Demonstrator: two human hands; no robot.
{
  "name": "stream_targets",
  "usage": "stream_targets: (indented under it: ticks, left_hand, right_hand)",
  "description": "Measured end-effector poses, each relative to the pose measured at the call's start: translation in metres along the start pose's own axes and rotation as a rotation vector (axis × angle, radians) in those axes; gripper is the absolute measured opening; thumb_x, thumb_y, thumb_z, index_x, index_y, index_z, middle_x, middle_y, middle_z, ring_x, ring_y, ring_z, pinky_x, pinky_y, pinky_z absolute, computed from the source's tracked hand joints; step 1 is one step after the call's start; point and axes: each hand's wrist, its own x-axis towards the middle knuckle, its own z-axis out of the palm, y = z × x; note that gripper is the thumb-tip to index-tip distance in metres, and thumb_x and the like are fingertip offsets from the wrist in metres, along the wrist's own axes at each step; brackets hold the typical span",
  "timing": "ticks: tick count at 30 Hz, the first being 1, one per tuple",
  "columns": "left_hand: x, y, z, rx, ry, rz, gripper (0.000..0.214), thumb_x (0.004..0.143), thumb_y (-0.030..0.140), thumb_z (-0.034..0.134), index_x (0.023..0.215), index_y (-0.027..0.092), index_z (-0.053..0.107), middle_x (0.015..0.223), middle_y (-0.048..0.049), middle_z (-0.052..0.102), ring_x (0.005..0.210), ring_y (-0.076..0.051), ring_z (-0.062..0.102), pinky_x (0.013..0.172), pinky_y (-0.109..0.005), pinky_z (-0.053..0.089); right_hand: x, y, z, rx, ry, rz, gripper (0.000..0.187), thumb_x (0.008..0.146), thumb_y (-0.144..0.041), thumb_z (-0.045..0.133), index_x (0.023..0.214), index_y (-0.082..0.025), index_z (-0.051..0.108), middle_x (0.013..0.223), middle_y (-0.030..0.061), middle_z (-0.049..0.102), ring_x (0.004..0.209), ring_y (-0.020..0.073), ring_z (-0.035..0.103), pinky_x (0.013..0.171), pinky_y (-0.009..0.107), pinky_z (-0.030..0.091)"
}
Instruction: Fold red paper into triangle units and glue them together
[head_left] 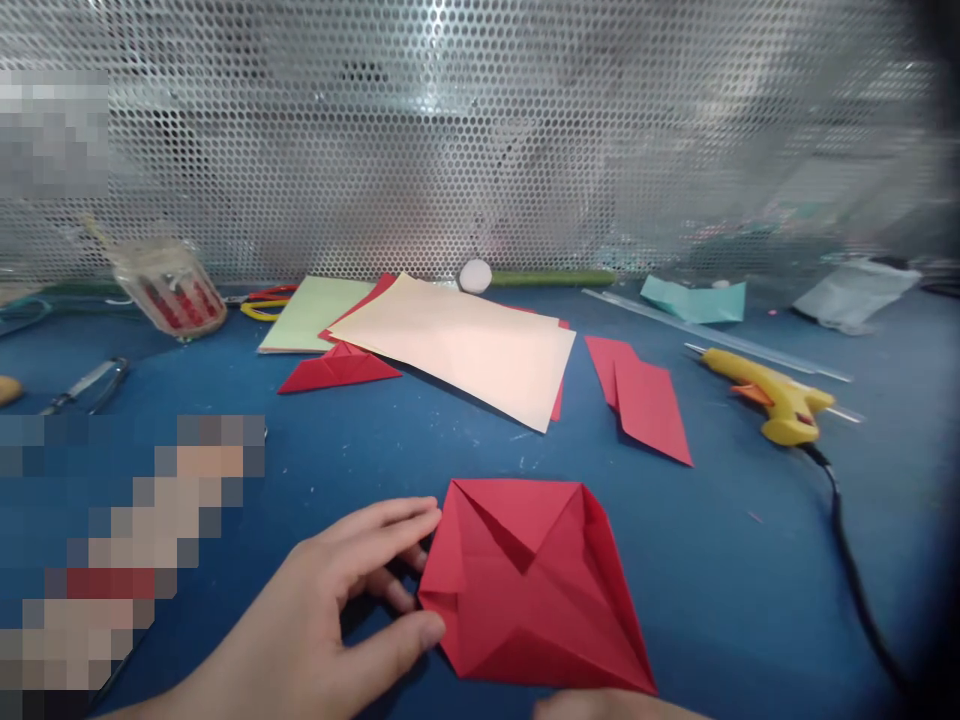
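A folded red paper piece [536, 585] lies on the blue table [420, 440] close to me. My left hand [330, 610] rests at its left corner, fingers bent, thumb and fingertips touching the paper's edge. Only a sliver of my right hand [600, 705] shows at the bottom edge, just under the paper's lower right point; its fingers are out of sight.
Cream [465, 345], green [311, 312] and red sheets lie stacked farther back, with folded red pieces [341, 368] [645, 395] beside them. A yellow glue gun [776, 400] with a black cord sits at right. A jar [169, 285], scissors [266, 300], a white ball [475, 275] and a perforated metal screen stand behind.
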Motion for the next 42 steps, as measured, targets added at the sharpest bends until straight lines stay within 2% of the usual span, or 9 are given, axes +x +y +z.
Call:
stream_targets:
  ticks: [4,7,11,15,22,30,34,38,42]
  left_hand:
    - [-0.009,-0.007,-0.007,0.077,-0.092,0.002,0.049,0.082,0.041,0.077,0.129,0.047,0.068,0.145,0.0031,0.060,0.100,-0.020,0.072,0.088,-0.028,0.059]
    - [-0.012,-0.020,-0.002,0.108,-0.152,0.026,0.048,0.078,0.054,0.080,0.124,0.047,0.071,0.148,0.0005,0.058,0.132,-0.034,0.058,0.104,-0.044,0.051]
    - [0.000,-0.034,0.016,0.122,0.075,-0.197,0.040,0.090,0.057,0.068,0.124,0.036,0.074,0.109,-0.0110,0.078,0.103,-0.035,0.075,0.087,-0.049,0.061]
    - [0.003,-0.035,0.019,0.115,0.088,-0.227,0.041,0.094,0.056,0.061,0.128,0.035,0.071,0.104,-0.0088,0.080,0.102,-0.035,0.076,0.084,-0.050,0.062]
    - [-0.015,-0.014,-0.014,0.033,-0.063,-0.085,0.061,0.084,0.046,0.074,0.143,0.038,0.058,0.153,-0.0031,0.052,0.139,-0.034,0.051,0.106,-0.050,0.048]
    - [-0.019,-0.020,0.004,0.249,0.020,0.232,0.070,0.083,0.045,0.081,0.146,0.047,0.050,0.160,0.0011,0.043,0.140,-0.032,0.049,0.115,-0.051,0.037]
    - [-0.022,-0.023,0.006,0.240,0.029,0.209,0.074,0.084,0.050,0.078,0.149,0.046,0.046,0.159,0.0012,0.045,0.138,-0.032,0.050,0.113,-0.048,0.042]
    - [-0.022,-0.018,0.002,0.183,0.012,0.099,0.046,0.089,0.048,0.070,0.134,0.044,0.065,0.161,0.0025,0.040,0.149,-0.035,0.036,0.115,-0.056,0.036]
    - [-0.019,-0.014,-0.001,0.141,0.022,0.082,0.042,0.084,0.042,0.072,0.125,0.046,0.071,0.151,0.0028,0.055,0.138,-0.034,0.050,0.111,-0.053,0.043]
  right_hand:
    - [-0.002,-0.014,-0.021,-0.139,0.081,0.004,0.015,0.101,-0.026,0.061,0.112,-0.028,0.071,0.103,0.0014,0.074,0.088,0.0152,0.072,0.077,0.026,0.060]
    - [-0.007,-0.021,-0.053,-0.293,0.169,0.090,0.039,0.097,-0.017,0.058,0.133,-0.030,0.063,0.122,0.0075,0.071,0.111,0.0221,0.070,0.091,0.033,0.059]
    - [-0.002,-0.010,-0.078,-0.554,0.091,0.294,0.056,0.089,-0.033,0.072,0.142,-0.028,0.057,0.139,0.0141,0.062,0.121,0.0287,0.066,0.093,0.043,0.060]
    - [0.014,-0.003,-0.057,-0.413,0.123,0.314,0.046,0.090,-0.044,0.072,0.128,-0.019,0.066,0.122,0.0160,0.066,0.109,0.0259,0.070,0.090,0.038,0.061]
    - [0.046,-0.018,-0.014,-0.437,0.197,0.393,0.038,0.083,-0.036,0.079,0.114,-0.017,0.066,0.112,0.0133,0.067,0.081,0.0235,0.071,0.066,0.038,0.063]
    - [0.050,-0.029,-0.035,-0.371,0.086,0.566,0.076,0.071,-0.043,0.085,0.139,-0.025,0.058,0.139,0.0170,0.057,0.125,0.0383,0.058,0.097,0.060,0.055]
    - [0.042,-0.025,-0.030,-0.370,0.121,0.532,0.060,0.081,-0.028,0.072,0.139,-0.024,0.057,0.130,0.0154,0.061,0.115,0.0322,0.065,0.093,0.054,0.059]
    - [0.040,-0.017,-0.025,-0.380,0.227,0.457,0.046,0.089,-0.015,0.054,0.134,-0.021,0.059,0.126,0.0154,0.062,0.107,0.0266,0.068,0.087,0.045,0.062]
    - [0.045,-0.014,-0.038,-0.177,0.267,0.565,0.024,0.094,-0.016,0.047,0.102,-0.021,0.070,0.101,0.0095,0.070,0.093,0.0232,0.069,0.081,0.039,0.059]
